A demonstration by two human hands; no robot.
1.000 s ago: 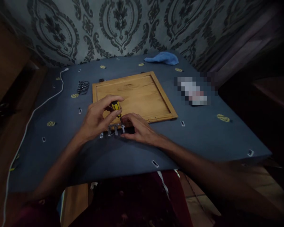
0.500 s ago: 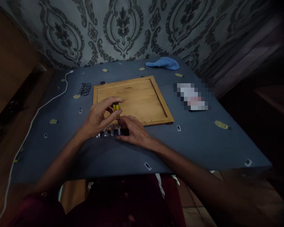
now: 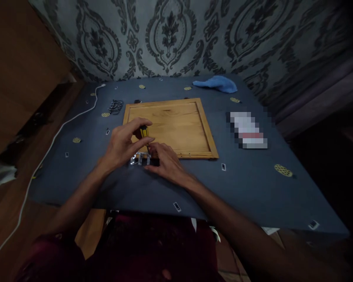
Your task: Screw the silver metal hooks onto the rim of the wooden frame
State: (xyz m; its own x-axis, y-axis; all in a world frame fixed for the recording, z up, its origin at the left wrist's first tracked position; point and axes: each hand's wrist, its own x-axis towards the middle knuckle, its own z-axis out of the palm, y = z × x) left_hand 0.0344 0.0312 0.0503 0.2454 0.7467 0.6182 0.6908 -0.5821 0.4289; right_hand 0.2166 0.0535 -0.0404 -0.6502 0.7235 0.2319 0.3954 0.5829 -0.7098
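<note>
My left hand [image 3: 122, 145] is closed around the yellow-and-black handle of a screwdriver [image 3: 144, 131], held upright with its shaft pointing down. At the near edge of a wooden framed panel [image 3: 176, 125], the tip meets a row of shiny metal hooks [image 3: 140, 158]. My right hand [image 3: 167, 162] is curled at the rightmost visible hook, its thumb on the near side and fingertips beside the screwdriver shaft. The exact contact under those fingers is hidden. The panel lies flat on the dark blue tablecloth [image 3: 194, 188].
Several dark metal hooks [image 3: 115, 106] lie in a bunch beyond the panel's left side. A blue cloth [image 3: 217, 84] is at the back right, and a blurred-out packet [image 3: 248, 130] lies to the right. A white cable [image 3: 54, 139] runs along the left table edge.
The camera view has shifted, moving the table and panel slightly right and down in the picture. Both hands keep nearly the same hold at the screwdriver and hooks.
</note>
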